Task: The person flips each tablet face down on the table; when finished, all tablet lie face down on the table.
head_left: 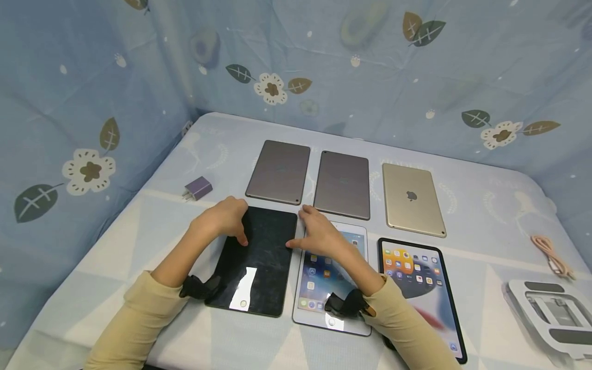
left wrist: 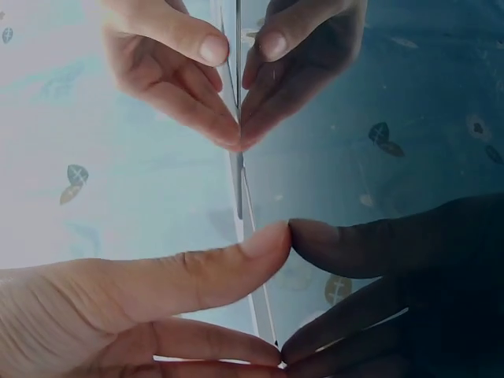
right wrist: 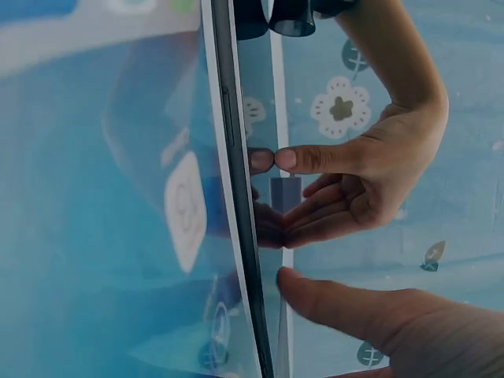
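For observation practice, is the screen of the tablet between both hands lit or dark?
Dark: the tablet shows a bright reflection, no icons.

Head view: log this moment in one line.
left hand: touching dark tablet | right hand: by its right edge | white tablet: screen lit

a nook walled with flowered cloth (head_left: 324, 61)

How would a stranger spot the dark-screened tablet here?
On the pale table, find the nearer of the two tablet rows. Take its leftmost tablet. Its screen is black, while the white-bordered tablet and black-bordered tablet to its right show lit screens.
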